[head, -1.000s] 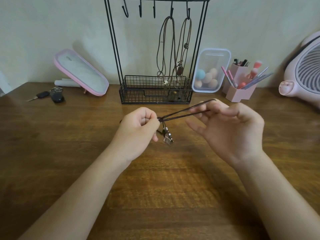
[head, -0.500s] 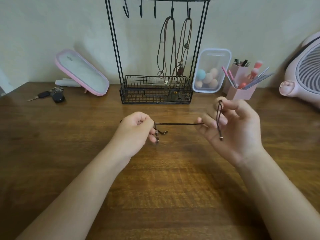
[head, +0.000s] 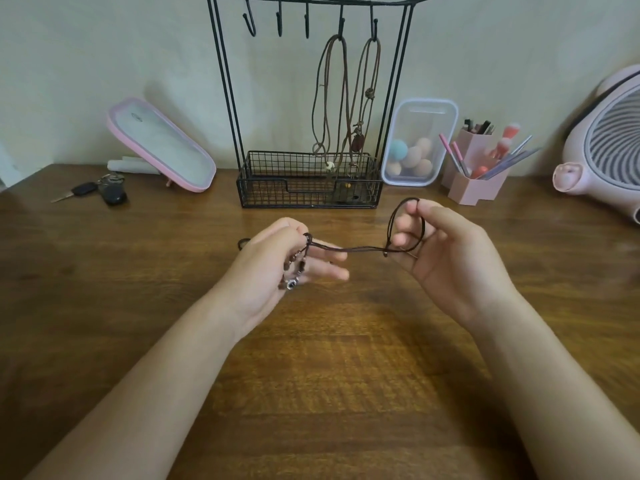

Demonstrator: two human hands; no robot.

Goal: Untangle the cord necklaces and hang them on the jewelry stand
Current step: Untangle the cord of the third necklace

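Head view: necklace (head: 360,250) strung between both hands, 6 o'clock of the stand (head: 228,98).
Left hand (head: 273,268): pinches beaded end, lower fingers straight.
Right hand (head: 450,261): pinches the loop.
Advice: open the loop wide, aim for free hooks (head: 250,26) at 11 o'clock.

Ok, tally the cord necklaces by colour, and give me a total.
Light brown cord necklaces, hanging on the black wire jewelry stand: 2
Dark brown cord necklace, held between the left hand and the right hand: 1
Total: 3
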